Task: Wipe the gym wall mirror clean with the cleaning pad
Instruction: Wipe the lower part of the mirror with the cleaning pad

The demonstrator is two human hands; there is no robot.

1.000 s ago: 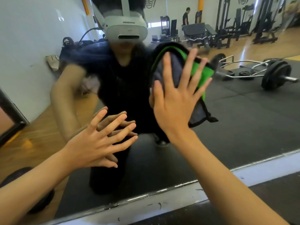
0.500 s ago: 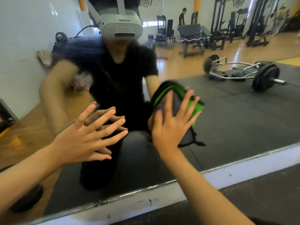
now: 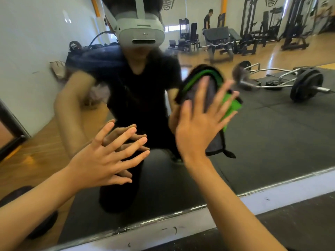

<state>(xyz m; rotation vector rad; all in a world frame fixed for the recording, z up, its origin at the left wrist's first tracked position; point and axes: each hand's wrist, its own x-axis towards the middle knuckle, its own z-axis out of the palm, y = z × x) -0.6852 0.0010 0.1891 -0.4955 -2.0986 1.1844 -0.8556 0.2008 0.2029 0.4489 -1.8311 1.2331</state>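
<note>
The wall mirror (image 3: 272, 134) fills most of the view and reflects a kneeling person in black. My right hand (image 3: 197, 124) presses the grey and green cleaning pad (image 3: 231, 105) flat against the glass with straight, spread fingers. The pad's lower corner hangs below the palm. My left hand (image 3: 107, 156) rests flat on the mirror to the left, fingers spread, holding nothing.
A white baseboard strip (image 3: 181, 227) with scuff marks runs under the mirror's metal bottom edge. Dark floor (image 3: 299, 220) lies below it. The reflection shows a loaded barbell (image 3: 306, 84), weight machines and a distant person in the gym hall.
My right hand slid the pad down the glass and has now moved it back up and to the right. My left hand stays planted on the mirror.
</note>
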